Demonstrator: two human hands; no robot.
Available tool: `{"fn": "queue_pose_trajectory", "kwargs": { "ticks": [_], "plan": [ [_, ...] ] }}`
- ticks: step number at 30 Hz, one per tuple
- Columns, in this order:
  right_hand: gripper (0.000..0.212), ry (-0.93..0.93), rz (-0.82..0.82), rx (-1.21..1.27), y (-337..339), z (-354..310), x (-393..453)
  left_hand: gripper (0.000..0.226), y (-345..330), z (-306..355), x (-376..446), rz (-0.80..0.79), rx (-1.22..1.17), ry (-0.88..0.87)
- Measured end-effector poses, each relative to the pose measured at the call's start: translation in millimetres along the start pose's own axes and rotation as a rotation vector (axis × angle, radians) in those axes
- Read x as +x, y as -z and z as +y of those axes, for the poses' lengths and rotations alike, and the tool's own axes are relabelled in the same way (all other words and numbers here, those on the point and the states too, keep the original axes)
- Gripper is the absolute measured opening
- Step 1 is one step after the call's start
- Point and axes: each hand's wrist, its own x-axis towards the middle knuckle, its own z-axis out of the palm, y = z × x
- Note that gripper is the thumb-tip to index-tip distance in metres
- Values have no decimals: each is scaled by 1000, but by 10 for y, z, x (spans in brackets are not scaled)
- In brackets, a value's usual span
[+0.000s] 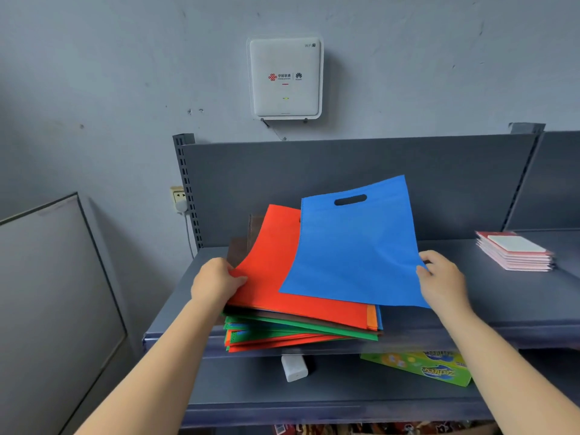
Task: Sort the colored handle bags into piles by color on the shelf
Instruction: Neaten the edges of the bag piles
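Note:
A mixed stack of handle bags (pixel 301 332) in green, red, brown, orange and blue lies on the grey shelf (pixel 489 309). My right hand (pixel 441 277) pinches the right edge of a blue bag (pixel 354 246), which is lifted and tilted above the stack with its handle slot towards the wall. My left hand (pixel 215 282) grips the left edge of the red bag (pixel 273 265) on top of the stack, its far end curling upward. Brown bags (pixel 240 249) show behind the red one.
A pile of pink and white packets (pixel 514 251) sits at the shelf's right end. On the lower shelf are a white adapter (pixel 294 368) and a green box (pixel 420 367). A white router (pixel 285 77) hangs on the wall above; a board (pixel 53 293) leans at left.

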Motion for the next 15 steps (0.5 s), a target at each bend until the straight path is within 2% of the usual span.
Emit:
{"fn": "queue_pose_trajectory", "kwargs": {
  "ticks": [4,8,15],
  "plan": [
    [28,-43,8,189,9,40,-75,10,114,-25,-142,141,-84,-76],
    [30,-109,-41,398,-7,11,-203,4,227,-57,-439,288,-355,-157],
    [30,-197,-198,742,36,-136,-578,6,453,-280,-1202,592,-620,-34]
  ]
}}
